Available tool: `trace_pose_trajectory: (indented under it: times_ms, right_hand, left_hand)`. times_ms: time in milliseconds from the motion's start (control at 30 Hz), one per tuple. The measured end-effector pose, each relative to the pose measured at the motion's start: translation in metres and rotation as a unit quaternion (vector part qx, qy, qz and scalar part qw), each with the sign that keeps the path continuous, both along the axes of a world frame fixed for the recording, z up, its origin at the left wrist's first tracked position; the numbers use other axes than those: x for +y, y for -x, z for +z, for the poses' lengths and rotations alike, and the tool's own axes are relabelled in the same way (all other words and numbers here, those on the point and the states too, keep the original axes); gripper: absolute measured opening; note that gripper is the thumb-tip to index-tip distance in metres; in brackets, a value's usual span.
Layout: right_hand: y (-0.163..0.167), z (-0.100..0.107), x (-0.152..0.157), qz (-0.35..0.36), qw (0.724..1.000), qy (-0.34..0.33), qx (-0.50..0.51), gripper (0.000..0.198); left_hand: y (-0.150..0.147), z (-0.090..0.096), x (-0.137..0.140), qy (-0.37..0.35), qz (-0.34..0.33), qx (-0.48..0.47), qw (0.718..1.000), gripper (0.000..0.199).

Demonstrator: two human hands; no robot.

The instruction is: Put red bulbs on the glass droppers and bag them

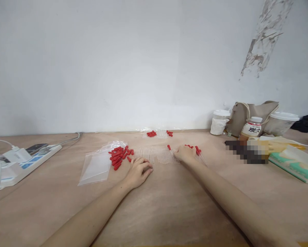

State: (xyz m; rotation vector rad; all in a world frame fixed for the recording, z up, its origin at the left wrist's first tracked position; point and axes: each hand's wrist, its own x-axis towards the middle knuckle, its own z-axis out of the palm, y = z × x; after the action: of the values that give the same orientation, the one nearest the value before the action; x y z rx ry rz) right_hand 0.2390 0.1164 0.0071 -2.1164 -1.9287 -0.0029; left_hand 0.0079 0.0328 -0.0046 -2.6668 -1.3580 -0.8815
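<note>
My left hand rests on the table with bent fingers, thumb tip and index tip close together; whatever they may hold is hidden. Beside it lies a pile of red rubber bulbs. My right hand is closed, fingertips at a glass dropper whose red bulb points away from me. Bare glass tubes lie side by side in a row between the hands, and more tubes lie just beyond my left fingers. Right of my right hand are several droppers with red bulbs, partly covered by the hand.
Clear plastic bags lie at left, beside a white power strip with chargers. By the wall sits a bag with red bulbs and tubes. At right stand a lidded cup, a bottle, a grey bag and a green-and-white packet.
</note>
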Motion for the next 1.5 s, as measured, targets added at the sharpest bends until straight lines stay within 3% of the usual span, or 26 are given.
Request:
trace_pose_trajectory:
  times_ms: [500, 700, 800, 933, 1033, 1200, 1300, 1400, 1500]
  right_hand:
    - [-0.018, 0.005, -0.006, -0.018, 1.0, 0.002, -0.02, 0.025]
    - [-0.018, 0.006, -0.025, 0.031, 0.997, -0.055, -0.043, 0.03]
    - [-0.016, -0.003, -0.04, 0.068, 0.982, -0.163, -0.061, 0.03]
    - [-0.011, -0.018, -0.058, 0.158, 0.949, -0.266, -0.066, 0.024]
    - [-0.008, -0.024, -0.066, 0.206, 0.937, -0.277, -0.044, 0.019]
    - [-0.007, -0.024, -0.07, 0.237, 0.932, -0.272, -0.02, 0.016]
    - [-0.008, -0.024, -0.07, 0.24, 0.933, -0.269, -0.012, 0.017]
    - [-0.008, -0.025, -0.069, 0.249, 0.929, -0.273, -0.015, 0.021]
    - [-0.009, -0.026, -0.068, 0.268, 0.926, -0.265, -0.018, 0.022]
  left_hand:
    - [-0.003, 0.001, -0.002, -0.014, 0.015, 0.0, 1.0, 0.009]
    - [0.015, 0.014, 0.011, -0.084, 0.219, -0.019, 0.972, 0.01]
    - [0.038, 0.027, 0.023, -0.078, 0.302, -0.014, 0.95, 0.013]
    - [0.066, 0.039, 0.034, -0.037, 0.337, 0.024, 0.94, 0.018]
    - [0.074, 0.039, 0.036, -0.012, 0.314, 0.055, 0.948, 0.021]
    - [0.075, 0.034, 0.036, 0.033, 0.164, 0.116, 0.979, 0.011]
    - [0.077, 0.033, 0.037, 0.021, 0.097, 0.136, 0.986, 0.006]
    - [0.076, 0.034, 0.038, 0.002, 0.08, 0.128, 0.988, 0.008]
    - [0.062, 0.037, 0.034, 0.007, 0.046, 0.046, 0.998, 0.013]
